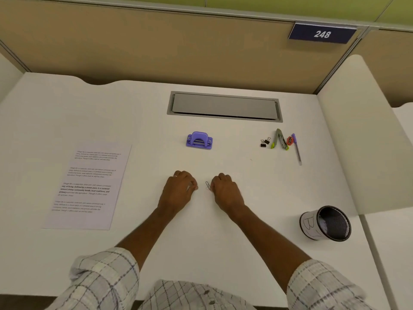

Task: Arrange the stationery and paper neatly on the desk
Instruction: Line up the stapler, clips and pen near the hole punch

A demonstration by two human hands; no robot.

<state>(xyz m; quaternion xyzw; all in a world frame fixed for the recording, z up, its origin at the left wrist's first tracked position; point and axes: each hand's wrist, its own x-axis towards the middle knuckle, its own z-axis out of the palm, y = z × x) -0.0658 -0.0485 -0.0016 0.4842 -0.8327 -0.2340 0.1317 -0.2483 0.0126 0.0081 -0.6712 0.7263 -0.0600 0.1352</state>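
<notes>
A printed paper sheet (89,186) lies at the left of the white desk (223,231). A purple hole punch (199,140) sits at the middle. To the right lie two black binder clips (264,142), a green stapler (279,139), a red sharpener (289,140) and a purple pen (297,149). My left hand (180,190) rests on the desk with fingers curled, nothing visible in it. My right hand (225,191) is curled beside it, its fingertips at a small paper clip (208,185) lying between the hands.
A black mesh pen cup (326,223) with a paper label stands at the near right. A grey cable hatch (224,106) is set into the desk at the back. Partition walls enclose the desk at the back and right.
</notes>
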